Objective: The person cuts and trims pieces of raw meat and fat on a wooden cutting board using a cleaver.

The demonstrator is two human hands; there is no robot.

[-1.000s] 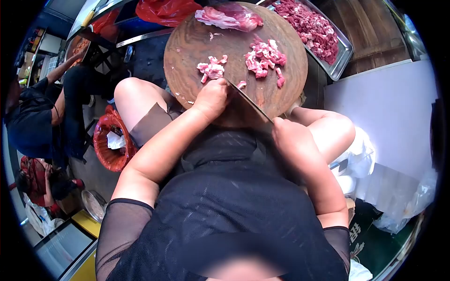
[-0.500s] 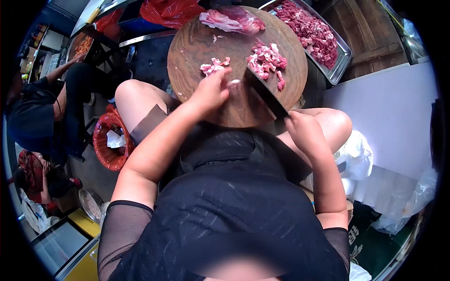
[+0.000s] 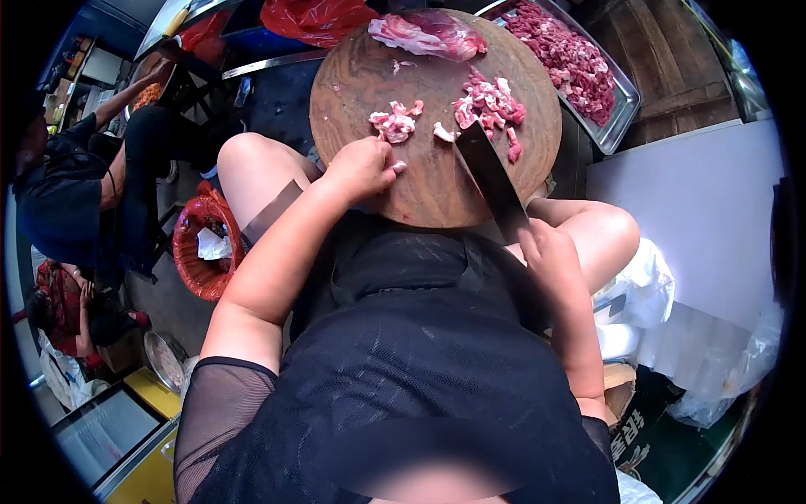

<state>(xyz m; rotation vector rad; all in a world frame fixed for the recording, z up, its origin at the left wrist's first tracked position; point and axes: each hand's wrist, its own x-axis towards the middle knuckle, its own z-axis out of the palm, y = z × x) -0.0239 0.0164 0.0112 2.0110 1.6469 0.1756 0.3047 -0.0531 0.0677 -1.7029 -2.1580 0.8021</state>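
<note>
My right hand (image 3: 550,252) is wrapped round the handle of a cleaver (image 3: 494,178). Its dark blade slants over the right part of a round wooden chopping block (image 3: 420,189). Beside the blade's tip lies a pale scrap of meat (image 3: 443,132), with a heap of cut meat (image 3: 489,102) just beyond. My left hand (image 3: 363,168) is closed over the block's near left side, close to a smaller heap of meat pieces (image 3: 396,123). A pale bit shows at its fingertips; I cannot tell what it is. A large raw chunk of meat (image 3: 428,35) lies at the block's far edge.
A metal tray (image 3: 623,109) of cut meat stands beyond the block on the right. On the left is a bin lined with a red bag (image 3: 186,265). Another person (image 3: 63,202) sits at far left, and a second person (image 3: 63,307) is lower down.
My left hand has drawn back slightly toward me, away from the blade. The cleaver has shifted right and nearer, and a pale meat scrap now shows by its tip. The view has shifted slightly.
</note>
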